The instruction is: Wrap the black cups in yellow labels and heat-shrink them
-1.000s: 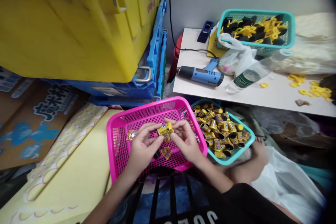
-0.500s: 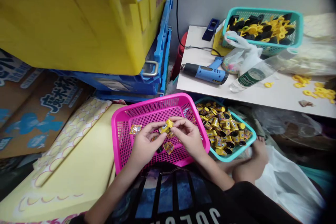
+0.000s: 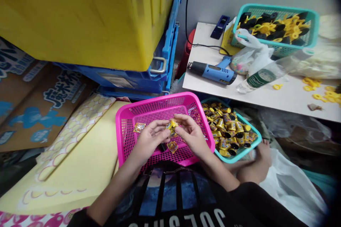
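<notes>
Over a pink basket (image 3: 123,149) on my lap, both my hands are closed on one small yellow cylinder (image 3: 172,125) in a printed wrapper. My left hand (image 3: 152,137) pinches it from the left with thumb and fingers. From the other side, my right hand (image 3: 192,135) grips its upper right end. Inside the basket lie a loose printed wrapper (image 3: 139,127), another orange-yellow wrapper (image 3: 172,146) and a small black piece (image 3: 162,147) partly hidden by my left hand. To the right, a teal basket (image 3: 246,154) is full of similar yellow cylinders (image 3: 226,127), some showing black ends.
A white table (image 3: 197,81) carries a blue heat gun (image 3: 213,72), a clear bottle (image 3: 262,77) and a teal basket (image 3: 278,44) of black and yellow parts. Yellow and blue crates (image 3: 106,25) rise at the left, beside cardboard boxes (image 3: 64,95). A white plastic bag (image 3: 290,181) lies at right.
The view has shifted slightly, so most things appear a little further right. My fingers have moved slightly around the cylinder, which both hands still hold.
</notes>
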Action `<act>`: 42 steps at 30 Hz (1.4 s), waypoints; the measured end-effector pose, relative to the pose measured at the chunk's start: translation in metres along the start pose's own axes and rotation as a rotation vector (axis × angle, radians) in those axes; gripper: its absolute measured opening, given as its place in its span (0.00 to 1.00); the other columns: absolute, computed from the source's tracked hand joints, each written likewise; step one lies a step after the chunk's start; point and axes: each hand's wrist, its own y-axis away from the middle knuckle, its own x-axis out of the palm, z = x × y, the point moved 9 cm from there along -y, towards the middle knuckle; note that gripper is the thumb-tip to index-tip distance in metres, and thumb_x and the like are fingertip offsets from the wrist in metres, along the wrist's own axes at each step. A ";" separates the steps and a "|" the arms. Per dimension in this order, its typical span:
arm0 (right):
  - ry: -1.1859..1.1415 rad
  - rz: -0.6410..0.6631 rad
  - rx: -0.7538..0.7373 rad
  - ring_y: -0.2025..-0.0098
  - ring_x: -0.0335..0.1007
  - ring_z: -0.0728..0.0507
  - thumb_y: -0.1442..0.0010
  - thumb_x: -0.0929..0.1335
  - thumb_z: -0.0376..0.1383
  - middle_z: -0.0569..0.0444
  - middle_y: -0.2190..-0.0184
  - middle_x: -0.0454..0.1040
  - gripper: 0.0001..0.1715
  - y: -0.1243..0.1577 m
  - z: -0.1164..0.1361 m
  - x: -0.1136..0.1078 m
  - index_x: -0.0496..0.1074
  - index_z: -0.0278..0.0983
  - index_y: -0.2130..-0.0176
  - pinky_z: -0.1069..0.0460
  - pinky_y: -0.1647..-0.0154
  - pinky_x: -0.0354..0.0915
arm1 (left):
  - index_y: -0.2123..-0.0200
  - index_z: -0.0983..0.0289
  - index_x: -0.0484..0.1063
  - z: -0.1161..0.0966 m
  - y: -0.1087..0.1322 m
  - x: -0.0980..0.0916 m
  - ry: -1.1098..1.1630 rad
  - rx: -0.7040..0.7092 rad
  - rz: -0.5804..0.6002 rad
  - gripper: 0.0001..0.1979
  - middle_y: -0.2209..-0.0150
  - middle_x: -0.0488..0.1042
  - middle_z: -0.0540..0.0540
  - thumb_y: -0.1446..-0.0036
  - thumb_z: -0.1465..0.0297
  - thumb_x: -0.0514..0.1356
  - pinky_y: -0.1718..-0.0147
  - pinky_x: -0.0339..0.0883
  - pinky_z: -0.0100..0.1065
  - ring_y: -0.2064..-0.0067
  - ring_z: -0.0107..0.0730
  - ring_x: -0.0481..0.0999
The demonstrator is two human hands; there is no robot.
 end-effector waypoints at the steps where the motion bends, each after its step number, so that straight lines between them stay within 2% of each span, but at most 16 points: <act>1: 0.023 -0.012 -0.024 0.53 0.73 0.47 0.42 0.73 0.40 0.52 0.55 0.75 0.19 0.001 0.003 0.000 0.70 0.42 0.52 0.52 0.54 0.72 | 0.55 0.64 0.73 0.001 -0.001 -0.001 0.007 0.002 -0.013 0.19 0.54 0.78 0.58 0.49 0.65 0.68 0.61 0.77 0.33 0.55 0.35 0.79; 7: 0.361 -0.073 -0.251 0.54 0.73 0.45 0.40 0.71 0.35 0.51 0.59 0.76 0.04 0.007 0.042 -0.002 0.76 0.39 0.62 0.47 0.52 0.70 | 0.56 0.65 0.76 -0.008 0.001 -0.007 -0.077 0.142 -0.127 0.18 0.53 0.80 0.58 0.52 0.68 0.69 0.53 0.76 0.36 0.53 0.36 0.80; 13: 0.519 -0.076 -0.269 0.59 0.72 0.47 0.42 0.72 0.33 0.54 0.64 0.74 0.01 0.009 0.062 -0.004 0.75 0.39 0.67 0.49 0.55 0.68 | 0.53 0.62 0.77 -0.016 0.010 -0.007 -0.203 0.276 -0.186 0.18 0.50 0.79 0.58 0.49 0.67 0.67 0.56 0.79 0.37 0.56 0.37 0.82; 19: 0.523 0.009 -0.197 0.58 0.67 0.47 0.38 0.69 0.33 0.55 0.64 0.70 0.04 0.008 0.055 -0.003 0.70 0.38 0.66 0.48 0.53 0.64 | 0.52 0.59 0.77 -0.024 0.012 0.001 -0.328 0.290 -0.143 0.16 0.52 0.80 0.56 0.46 0.67 0.64 0.55 0.78 0.38 0.56 0.38 0.82; 22: 0.485 0.001 -0.164 0.57 0.66 0.47 0.37 0.68 0.34 0.55 0.63 0.68 0.04 0.008 0.047 -0.006 0.68 0.39 0.66 0.48 0.52 0.63 | 0.50 0.60 0.76 -0.020 0.010 0.005 -0.260 0.207 -0.105 0.20 0.50 0.79 0.56 0.48 0.68 0.65 0.59 0.79 0.35 0.57 0.37 0.82; 24: 0.427 0.001 -0.170 0.53 0.65 0.46 0.37 0.68 0.36 0.54 0.59 0.67 0.03 0.008 0.043 -0.007 0.68 0.40 0.62 0.47 0.50 0.63 | 0.51 0.62 0.75 -0.017 0.009 0.006 -0.185 0.165 -0.100 0.20 0.50 0.79 0.57 0.49 0.69 0.66 0.58 0.79 0.35 0.56 0.37 0.82; 27: 0.321 0.068 -0.137 0.43 0.61 0.43 0.40 0.71 0.39 0.51 0.47 0.64 0.21 0.007 0.034 -0.005 0.64 0.43 0.48 0.46 0.44 0.63 | 0.54 0.63 0.76 -0.016 0.007 0.006 -0.127 0.164 -0.111 0.17 0.50 0.79 0.57 0.49 0.69 0.66 0.55 0.77 0.36 0.54 0.36 0.81; 29: 0.282 0.143 -0.074 0.41 0.61 0.43 0.41 0.72 0.39 0.50 0.43 0.62 0.30 0.006 0.025 -0.001 0.61 0.45 0.42 0.45 0.42 0.62 | 0.56 0.63 0.75 -0.016 0.006 0.006 -0.116 0.173 -0.098 0.16 0.52 0.80 0.57 0.50 0.70 0.66 0.53 0.76 0.36 0.52 0.36 0.80; 31: 0.266 0.200 -0.041 0.44 0.65 0.44 0.40 0.71 0.39 0.51 0.46 0.67 0.28 0.006 0.021 0.003 0.63 0.46 0.42 0.45 0.44 0.64 | 0.57 0.63 0.75 -0.017 0.005 0.006 -0.111 0.177 -0.078 0.15 0.53 0.80 0.57 0.50 0.70 0.66 0.50 0.74 0.38 0.51 0.37 0.79; 34: 0.284 0.212 -0.078 0.51 0.70 0.45 0.40 0.72 0.39 0.53 0.54 0.72 0.20 0.006 0.024 0.005 0.69 0.45 0.48 0.47 0.49 0.66 | 0.58 0.64 0.74 -0.017 0.005 0.006 -0.118 0.153 -0.047 0.14 0.54 0.80 0.58 0.50 0.70 0.66 0.48 0.72 0.41 0.51 0.37 0.79; 39: 0.333 0.182 -0.058 0.54 0.71 0.46 0.44 0.74 0.37 0.53 0.56 0.73 0.21 0.007 0.024 0.003 0.70 0.43 0.51 0.48 0.52 0.68 | 0.56 0.64 0.75 -0.015 0.006 0.009 -0.106 0.092 0.034 0.16 0.52 0.79 0.59 0.49 0.70 0.66 0.47 0.71 0.42 0.49 0.40 0.78; 42: 0.274 0.162 -0.003 0.56 0.73 0.47 0.43 0.72 0.36 0.53 0.57 0.74 0.18 0.008 0.021 0.001 0.69 0.41 0.52 0.49 0.53 0.69 | 0.51 0.62 0.75 -0.008 0.007 0.010 -0.016 0.026 0.086 0.18 0.47 0.76 0.59 0.46 0.67 0.65 0.51 0.74 0.40 0.48 0.41 0.77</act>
